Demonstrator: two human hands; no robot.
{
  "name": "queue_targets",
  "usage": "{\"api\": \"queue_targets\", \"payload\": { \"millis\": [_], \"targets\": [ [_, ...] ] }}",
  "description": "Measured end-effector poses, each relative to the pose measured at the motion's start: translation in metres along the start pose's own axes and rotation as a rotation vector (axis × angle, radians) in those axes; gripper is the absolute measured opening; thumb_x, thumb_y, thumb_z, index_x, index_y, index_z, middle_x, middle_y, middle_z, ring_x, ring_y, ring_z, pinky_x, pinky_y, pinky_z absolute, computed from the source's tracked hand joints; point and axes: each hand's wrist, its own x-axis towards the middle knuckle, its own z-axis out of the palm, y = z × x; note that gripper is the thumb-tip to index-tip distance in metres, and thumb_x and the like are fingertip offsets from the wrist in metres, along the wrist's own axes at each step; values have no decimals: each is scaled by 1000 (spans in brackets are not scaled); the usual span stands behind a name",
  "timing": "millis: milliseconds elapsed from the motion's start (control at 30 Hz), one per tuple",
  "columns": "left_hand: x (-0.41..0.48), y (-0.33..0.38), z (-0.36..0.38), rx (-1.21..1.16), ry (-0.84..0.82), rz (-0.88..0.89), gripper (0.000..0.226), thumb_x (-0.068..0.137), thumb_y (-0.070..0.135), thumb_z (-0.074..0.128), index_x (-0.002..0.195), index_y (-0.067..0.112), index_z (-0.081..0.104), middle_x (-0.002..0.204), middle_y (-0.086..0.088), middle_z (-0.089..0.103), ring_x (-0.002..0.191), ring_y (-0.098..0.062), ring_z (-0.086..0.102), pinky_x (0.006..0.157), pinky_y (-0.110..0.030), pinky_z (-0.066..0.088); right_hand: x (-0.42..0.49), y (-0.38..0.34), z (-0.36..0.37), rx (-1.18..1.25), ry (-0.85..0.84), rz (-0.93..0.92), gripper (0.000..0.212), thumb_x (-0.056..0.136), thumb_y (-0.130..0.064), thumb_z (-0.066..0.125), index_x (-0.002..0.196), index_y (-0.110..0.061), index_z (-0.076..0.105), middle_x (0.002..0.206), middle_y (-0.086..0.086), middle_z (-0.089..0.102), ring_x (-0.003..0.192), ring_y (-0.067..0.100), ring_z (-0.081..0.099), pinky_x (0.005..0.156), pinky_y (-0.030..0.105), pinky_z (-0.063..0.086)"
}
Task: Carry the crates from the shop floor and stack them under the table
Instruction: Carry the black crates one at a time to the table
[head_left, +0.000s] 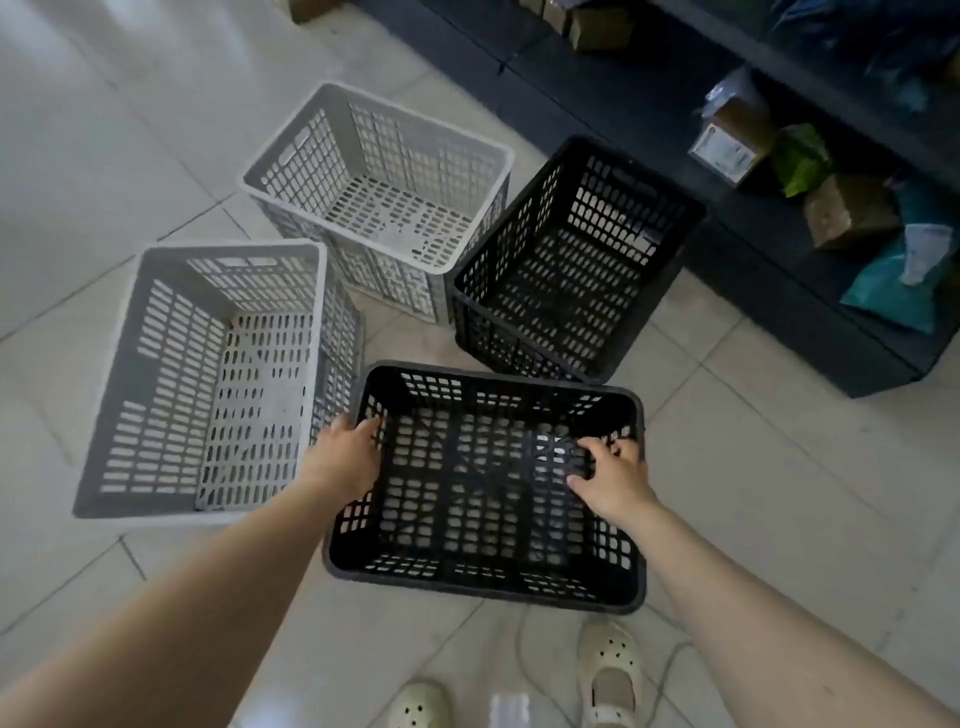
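Near black crate (483, 488): I see it closest to me on the tiled floor (779, 467), open side up, empty, its far left corner just beside the near grey crate.
Left hand (345, 457): my left grip is closed over the crate's left rim, fingers hooked inside the wall, thumb outside.
Right hand (613, 478): my right grip holds the right wall, fingers curled through the lattice just under the rim.
Near grey crate (208, 384): to the left of the held one, upright, empty, on the floor.
Far grey crate (379, 182): further off, upright, empty, its right side close against the far black crate.
Far black crate (571, 260): beyond the held one, upright, near the foot of the dark shelf.
Dark shelf (779, 291): along the right, with boxes and packets on its low tier.
Feet: pale perforated shoes (608, 675) at the bottom edge, behind the held crate.
Whether the held crate touches the floor: I cannot tell.
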Motion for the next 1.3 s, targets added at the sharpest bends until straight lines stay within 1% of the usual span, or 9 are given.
{"api": "queue_targets", "payload": {
  "millis": [233, 433, 567, 633, 733, 867, 967, 1100, 1300],
  "targets": [
    [18, -33, 61, -50, -156, -53, 58, 96, 30, 38, 152, 33, 22, 158, -13, 17, 140, -37, 30, 114, -46, 32, 15, 14, 49, -70, 16, 97, 59, 89, -44, 54, 143, -42, 29, 154, 8, 9, 138, 36, 21, 111, 49, 29],
    [12, -41, 82, -169, -196, -130, 61, 98, 27, 39, 154, 31, 16, 160, -16, 11, 144, -35, 26, 115, -42, 32, 14, 25, 67, -98, 91, 147, 59, 90, -42, 57, 143, -42, 31, 159, 8, -5, 146, 36, 0, 116, 55, 13],
    [0, -42, 100, -204, -197, -107, 61, 99, 21, 38, 155, 27, 15, 161, -13, 15, 148, -30, 18, 114, -37, 31, 5, 35, 77, -78, 63, 154, 53, 92, -35, 53, 142, -41, 36, 159, 6, -6, 145, 35, 2, 116, 53, 16],
    [-7, -40, 106, -204, -196, -106, 60, 100, 22, 37, 155, 28, 15, 162, -12, 11, 150, -29, 9, 117, -39, 26, 0, 40, 82, -86, 66, 146, 52, 93, -33, 52, 142, -41, 36, 159, 6, -7, 146, 35, 1, 116, 53, 17],
    [-12, -38, 110, -218, -170, -137, 58, 100, 23, 37, 155, 29, 18, 163, -12, 2, 150, -31, 7, 118, -39, 24, -6, 46, 86, -81, 64, 158, 52, 94, -31, 52, 143, -41, 36, 160, 7, -10, 146, 35, 0, 115, 54, 17],
    [-16, -45, 116, -227, -146, -161, 56, 98, 27, 39, 152, 26, 26, 162, -15, 10, 147, -38, 12, 119, -43, 15, -8, 54, 87, -106, 82, 207, 52, 94, -28, 51, 142, -41, 36, 159, 8, -11, 142, 37, 9, 109, 49, 28],
    [-12, -59, 121, -274, -190, -231, 62, 97, 31, 42, 154, 26, 20, 161, -15, 15, 147, -37, 14, 121, -44, 12, -3, 58, 86, -75, 99, 230, 55, 95, -26, 49, 145, -42, 32, 158, 8, -7, 138, 39, 16, 90, 41, 44],
    [-8, -59, 129, -388, -155, -285, 67, 96, 26, 47, 155, 25, 15, 160, -18, 8, 147, -39, 13, 119, -47, 19, 5, 68, 92, -64, 69, 236, 56, 95, -25, 47, 147, -40, 30, 157, 13, -4, 136, 38, 20, 111, 49, 30],
    [-5, -52, 132, -413, 55, -260, 63, 95, 7, 42, 152, 9, 18, 153, -22, 27, 137, -40, 34, 113, -50, 32, 19, 69, 103, -68, 171, 260, 54, 91, -17, 51, 140, -34, 39, 147, 16, 12, 122, 35, 33, 102, 45, 40]
  ]
}}
